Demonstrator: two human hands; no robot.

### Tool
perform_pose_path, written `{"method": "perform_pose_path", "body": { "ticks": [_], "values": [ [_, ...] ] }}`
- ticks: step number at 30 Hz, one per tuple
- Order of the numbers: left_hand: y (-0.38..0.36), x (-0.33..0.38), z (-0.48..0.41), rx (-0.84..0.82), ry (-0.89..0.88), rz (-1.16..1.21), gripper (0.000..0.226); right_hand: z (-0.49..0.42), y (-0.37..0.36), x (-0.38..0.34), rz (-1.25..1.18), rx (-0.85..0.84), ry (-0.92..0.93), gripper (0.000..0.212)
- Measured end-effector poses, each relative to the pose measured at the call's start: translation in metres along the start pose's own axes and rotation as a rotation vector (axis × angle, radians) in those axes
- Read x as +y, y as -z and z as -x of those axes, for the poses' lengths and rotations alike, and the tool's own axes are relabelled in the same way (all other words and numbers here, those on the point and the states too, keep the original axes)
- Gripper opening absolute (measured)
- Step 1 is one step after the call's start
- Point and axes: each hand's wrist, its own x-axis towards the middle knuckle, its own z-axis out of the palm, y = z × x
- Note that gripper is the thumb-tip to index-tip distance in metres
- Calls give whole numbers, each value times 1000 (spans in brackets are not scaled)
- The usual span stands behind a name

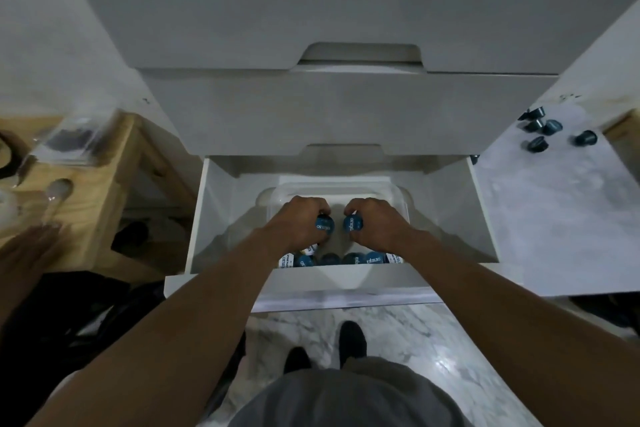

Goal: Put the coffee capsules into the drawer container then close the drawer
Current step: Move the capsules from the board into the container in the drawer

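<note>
Both my hands reach into the open white drawer [485,218]. My left hand [298,222] grips a blue coffee capsule [324,225], and my right hand [375,224] grips another blue capsule [353,224]. They hover side by side over a clear plastic container [398,192] inside the drawer. Several blue capsules [349,259] lie in the container's near end, partly hidden by the drawer front [346,279]. Several more loose capsules [543,132] lie on the marble surface at the right.
A closed white drawer [346,107] sits above the open one. A wooden stand [86,184] with clear plastic items stands at the left, with another person's hand [27,250] near it. The marble surface [554,218] lies at the right, my feet [325,347] on marble floor below.
</note>
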Motion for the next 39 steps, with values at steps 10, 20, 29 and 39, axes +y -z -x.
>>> {"method": "perform_pose_path", "body": {
  "ticks": [10, 20, 29, 39],
  "values": [
    [-7, -3, -4, -57, -3, -7, 39, -3, 0, 4, -70, -104, -8, 44],
    [-7, -1, -7, -52, 76, 30, 26, -12, 1, 13, -122, -140, -31, 21],
    [-5, 4, -6, -138, 89, 30, 23, -10, 2, 14, -115, -252, 6, 18],
    [-5, 8, -5, -143, 113, 33, 25, -11, 4, 16, -103, -276, 35, 23]
  ]
}}
